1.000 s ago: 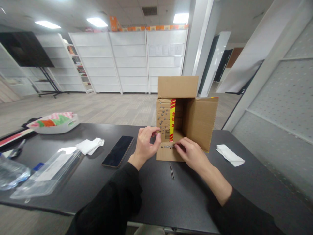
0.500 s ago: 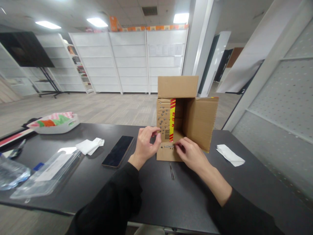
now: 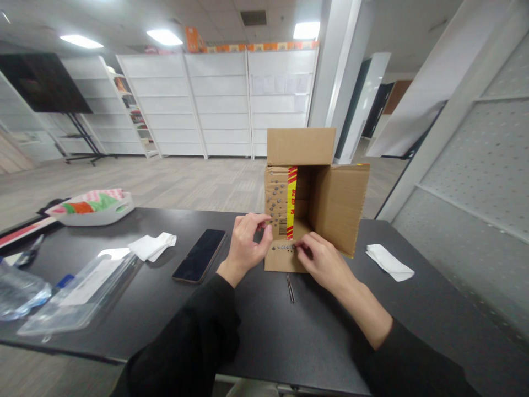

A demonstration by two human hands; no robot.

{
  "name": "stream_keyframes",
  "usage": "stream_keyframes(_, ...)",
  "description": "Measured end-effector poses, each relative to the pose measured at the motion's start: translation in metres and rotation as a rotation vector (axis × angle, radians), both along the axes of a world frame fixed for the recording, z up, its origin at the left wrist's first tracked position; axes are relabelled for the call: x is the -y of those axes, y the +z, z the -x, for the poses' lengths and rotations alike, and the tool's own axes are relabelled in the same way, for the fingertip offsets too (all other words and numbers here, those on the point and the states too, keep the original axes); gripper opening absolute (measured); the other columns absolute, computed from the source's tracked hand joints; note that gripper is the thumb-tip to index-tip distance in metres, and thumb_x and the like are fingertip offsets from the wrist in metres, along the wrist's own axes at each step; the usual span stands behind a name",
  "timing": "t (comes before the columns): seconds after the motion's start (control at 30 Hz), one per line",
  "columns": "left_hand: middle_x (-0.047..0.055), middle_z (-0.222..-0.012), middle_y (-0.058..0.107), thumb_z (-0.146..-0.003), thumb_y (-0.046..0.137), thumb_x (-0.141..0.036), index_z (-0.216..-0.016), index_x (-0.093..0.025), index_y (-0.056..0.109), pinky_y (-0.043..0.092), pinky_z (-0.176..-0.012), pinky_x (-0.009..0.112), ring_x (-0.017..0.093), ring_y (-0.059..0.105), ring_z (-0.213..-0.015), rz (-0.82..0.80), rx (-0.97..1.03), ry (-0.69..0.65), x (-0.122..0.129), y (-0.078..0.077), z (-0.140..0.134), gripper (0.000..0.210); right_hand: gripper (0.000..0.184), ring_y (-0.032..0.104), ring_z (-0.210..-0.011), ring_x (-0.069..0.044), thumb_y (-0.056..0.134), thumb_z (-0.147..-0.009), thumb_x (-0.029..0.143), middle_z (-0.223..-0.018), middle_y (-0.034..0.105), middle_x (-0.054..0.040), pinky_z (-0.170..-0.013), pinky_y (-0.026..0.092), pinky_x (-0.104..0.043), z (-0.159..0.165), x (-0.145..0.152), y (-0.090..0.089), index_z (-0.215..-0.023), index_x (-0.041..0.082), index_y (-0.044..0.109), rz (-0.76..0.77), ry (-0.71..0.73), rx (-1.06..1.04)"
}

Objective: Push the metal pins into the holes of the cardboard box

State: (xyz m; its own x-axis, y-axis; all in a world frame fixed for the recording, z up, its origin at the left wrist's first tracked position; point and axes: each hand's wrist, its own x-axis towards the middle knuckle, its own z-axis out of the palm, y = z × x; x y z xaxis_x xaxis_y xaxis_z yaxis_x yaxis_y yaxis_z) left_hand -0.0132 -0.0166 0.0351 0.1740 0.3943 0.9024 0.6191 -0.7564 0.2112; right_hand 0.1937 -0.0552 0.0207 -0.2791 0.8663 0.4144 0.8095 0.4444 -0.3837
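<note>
An open cardboard box (image 3: pixel 349 209) stands on its side on the black table, its opening towards me. Small round metal heads dot its left flap (image 3: pixel 280 187), which carries yellow-red tape (image 3: pixel 291 203). More of them form a row (image 3: pixel 283 247) across the bottom flap (image 3: pixel 285 265). My right hand (image 3: pixel 324 259) pinches at the right end of that row; whatever lies between its fingertips is too small to make out. By the left flap's lower edge is my left hand (image 3: pixel 248 242), thumb and forefinger curved but apart, nothing visible between them. Thin metal tweezers (image 3: pixel 291 289) lie before the box.
To the left lie a phone (image 3: pixel 199 256), folded tissues (image 3: pixel 152 246), a clear plastic case (image 3: pixel 82 292), a plastic bottle (image 3: pixel 20 292) and a white basket (image 3: pixel 93 215) with colourful cloth. Another tissue (image 3: pixel 389 262) is at the right, near a perforated panel (image 3: pixel 475 193).
Hardly anything differs. My right fingertips have shifted very slightly at the end of the row; my left hand has stayed in place.
</note>
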Motion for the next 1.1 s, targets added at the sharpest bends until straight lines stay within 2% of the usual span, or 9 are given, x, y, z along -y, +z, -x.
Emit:
stream_keyframes(0.2,-0.001,-0.076,0.062,-0.086,0.054,-0.018,-0.101,-0.02,0.057,0.043,-0.075,0.032,0.013,0.057,-0.069,-0.003,-0.008,0.005,0.0004,0.0003,0.0001,0.015,0.012,0.06,-0.077,-0.017,0.05,-0.088,0.015,-0.087,0.059,-0.0038,-0.069,0.046,-0.028,0.0002,-0.0003,-0.0009,-0.086,0.02,0.06,0.011,0.002,0.032)
stream_keyframes(0.37,-0.001,-0.076,0.061,-0.086,0.054,-0.017,-0.102,-0.02,0.056,0.043,-0.075,0.032,0.013,0.056,-0.07,-0.006,-0.009,-0.006,0.0004,0.0005,-0.0001,0.016,0.012,0.06,-0.08,-0.017,0.048,-0.09,0.016,-0.089,0.06,-0.004,-0.073,0.047,-0.029,0.0001,-0.0008,-0.0012,-0.09,0.02,0.06,0.0,0.015,0.013)
stream_keyframes(1.1,-0.001,-0.075,0.061,-0.085,0.054,-0.017,-0.1,-0.019,0.057,0.042,-0.076,0.031,0.013,0.056,-0.069,-0.007,-0.005,0.002,-0.0001,0.0001,-0.0002,0.015,0.016,0.061,-0.083,-0.017,0.048,-0.092,0.016,-0.091,0.06,-0.0047,-0.075,0.046,-0.028,0.0,-0.0017,-0.0026,-0.095,0.019,0.063,0.05,0.024,0.063)
